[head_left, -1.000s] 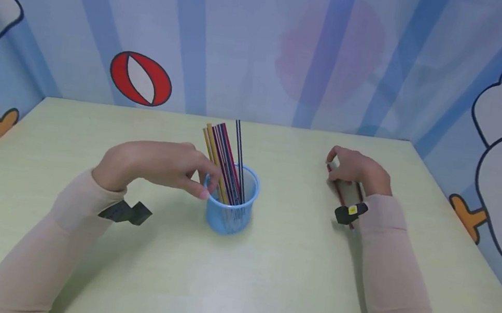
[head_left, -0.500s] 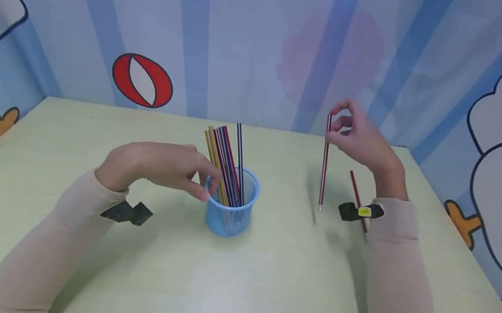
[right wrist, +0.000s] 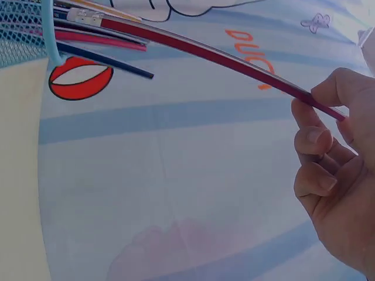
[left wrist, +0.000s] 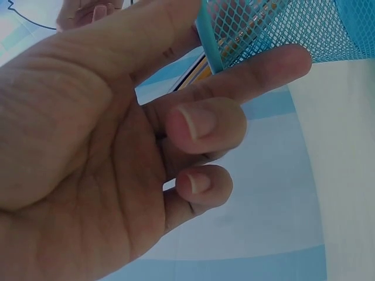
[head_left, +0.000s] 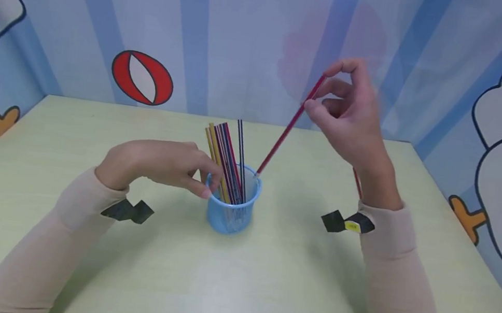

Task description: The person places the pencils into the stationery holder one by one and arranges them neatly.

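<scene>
My left hand holds the rim of a blue mesh pen cup with thumb and index finger; the other fingers curl loosely beside it in the left wrist view. Several yellow, red and dark striped pencils lean inside the cup. Raised at the right, my right hand pinches a dark red pencil near its upper end. That pencil slants down leftward, its silvery, pale lower end at the cup's right rim. In the right wrist view, this ferrule-like end lies close to the cup's opening.
Another red pencil lies on the pale table, partly hidden behind the right wrist. A blue striped backdrop with cartoon prints stands behind the table and along both sides.
The right hand has lifted one red pencil off the table, then carried it up and left, tilting it toward the cup. The left hand has stayed at the cup's rim.
</scene>
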Motion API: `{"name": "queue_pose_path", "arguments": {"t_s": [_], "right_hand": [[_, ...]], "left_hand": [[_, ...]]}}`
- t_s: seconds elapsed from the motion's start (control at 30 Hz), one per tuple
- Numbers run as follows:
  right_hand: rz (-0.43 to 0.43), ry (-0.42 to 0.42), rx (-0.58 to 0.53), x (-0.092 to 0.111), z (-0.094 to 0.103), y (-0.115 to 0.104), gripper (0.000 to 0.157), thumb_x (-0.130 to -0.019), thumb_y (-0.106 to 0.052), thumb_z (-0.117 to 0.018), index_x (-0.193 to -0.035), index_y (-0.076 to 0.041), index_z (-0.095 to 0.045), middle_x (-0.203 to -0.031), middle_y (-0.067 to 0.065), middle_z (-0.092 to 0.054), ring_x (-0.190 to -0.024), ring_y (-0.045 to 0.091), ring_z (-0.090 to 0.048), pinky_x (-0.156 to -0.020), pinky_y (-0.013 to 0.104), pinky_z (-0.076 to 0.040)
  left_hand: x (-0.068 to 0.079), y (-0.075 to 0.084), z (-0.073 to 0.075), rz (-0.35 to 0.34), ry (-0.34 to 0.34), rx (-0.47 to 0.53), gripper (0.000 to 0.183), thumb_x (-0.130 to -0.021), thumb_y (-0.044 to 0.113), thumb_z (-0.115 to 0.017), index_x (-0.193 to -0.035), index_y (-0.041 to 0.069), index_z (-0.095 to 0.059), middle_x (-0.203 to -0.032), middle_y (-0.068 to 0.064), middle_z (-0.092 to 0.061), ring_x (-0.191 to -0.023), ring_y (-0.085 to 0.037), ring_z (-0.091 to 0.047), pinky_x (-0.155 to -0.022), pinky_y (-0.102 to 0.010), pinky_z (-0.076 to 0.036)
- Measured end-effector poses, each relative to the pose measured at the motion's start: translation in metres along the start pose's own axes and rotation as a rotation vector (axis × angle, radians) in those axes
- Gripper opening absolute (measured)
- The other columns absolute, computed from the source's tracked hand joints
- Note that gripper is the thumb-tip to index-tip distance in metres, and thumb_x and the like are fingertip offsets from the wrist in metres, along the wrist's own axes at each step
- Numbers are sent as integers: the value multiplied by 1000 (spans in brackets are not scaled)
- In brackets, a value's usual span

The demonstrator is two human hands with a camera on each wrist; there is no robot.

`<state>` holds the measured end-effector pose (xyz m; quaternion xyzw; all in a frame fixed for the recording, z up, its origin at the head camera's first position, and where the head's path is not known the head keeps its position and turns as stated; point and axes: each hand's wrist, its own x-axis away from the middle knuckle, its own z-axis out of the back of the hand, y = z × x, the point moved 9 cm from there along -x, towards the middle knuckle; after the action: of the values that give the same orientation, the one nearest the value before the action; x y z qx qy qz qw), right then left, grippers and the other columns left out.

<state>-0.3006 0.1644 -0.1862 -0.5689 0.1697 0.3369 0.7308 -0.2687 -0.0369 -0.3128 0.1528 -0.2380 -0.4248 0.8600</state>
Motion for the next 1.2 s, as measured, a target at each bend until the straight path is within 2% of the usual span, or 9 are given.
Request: {"name": "queue_pose_path", "arguments": {"t_s": [0.13,0.27,0.4,0.53,0.7,0.83,0.93,1.07,1.2], "right_hand": [[23,-134,84,2,-35,-3,36,-90,4,-64,-118,-8,-46,-87,7,-65,-52,23,-52,-53,27,-44],[20,-272,161,8,-73,9,34,-90,3,-64,-118,-6,-45,-85,5,-67,-46,20,-44,-48,28,-39],[-4,-393,242,18,-105,23,34,-91,-2,-62,-120,-9,-45,-86,1,-68,-44,15,-44,-47,28,-40],[-3,-462,324,23,-123,32,40,-94,-7,-62,-130,-13,-45,-89,-1,-69,-45,13,-45,-48,29,-41],[2,-529,398,27,-130,39,53,-96,-11,-64,-144,-21,-43,-90,-3,-66,-49,13,-46,-51,29,-41],[-20,-534,459,24,-120,47,54,-98,-13,-61,-147,-24,-44,-91,-4,-67,-48,14,-44,-52,30,-41],[-95,-521,517,19,-98,57,47,-100,-16,-59,-145,-24,-48,-93,-3,-68,-48,16,-45,-53,32,-41],[-266,-500,583,15,-49,84,38,-101,-20,-56,-139,-22,-54,-99,4,-67,-64,20,-55,-61,37,-46],[-479,-478,573,24,10,124,38,-102,-19,-54,-140,-17,-53,-115,14,-62,-89,29,-61,-74,45,-50]], "left_hand": [[1,1,1,5,5,-3,6,-97,24,-68,-100,20,-65,-101,9,-69,-92,-13,-64,-76,-32,-52],[2,2,1,5,9,6,5,-97,23,-68,-100,20,-66,-102,9,-69,-93,-13,-64,-77,-32,-52],[2,3,1,3,9,11,5,-97,22,-68,-101,20,-66,-104,9,-69,-93,-12,-63,-78,-32,-52],[1,3,1,4,9,2,7,-96,23,-69,-102,20,-66,-104,8,-69,-93,-12,-63,-79,-32,-52],[1,3,2,11,10,-12,7,-96,23,-69,-103,21,-66,-104,8,-68,-94,-13,-63,-79,-31,-52],[2,2,2,12,9,-10,7,-96,22,-69,-102,20,-66,-103,9,-68,-96,-13,-63,-80,-31,-52],[3,2,1,4,6,-6,7,-96,22,-69,-102,20,-66,-102,10,-68,-96,-13,-63,-80,-32,-51],[3,1,1,7,4,-9,6,-97,24,-68,-101,21,-65,-101,11,-68,-95,-12,-63,-79,-33,-51],[2,1,1,9,-1,-3,6,-97,26,-67,-101,21,-65,-100,11,-68,-94,-13,-63,-78,-33,-51]]}}
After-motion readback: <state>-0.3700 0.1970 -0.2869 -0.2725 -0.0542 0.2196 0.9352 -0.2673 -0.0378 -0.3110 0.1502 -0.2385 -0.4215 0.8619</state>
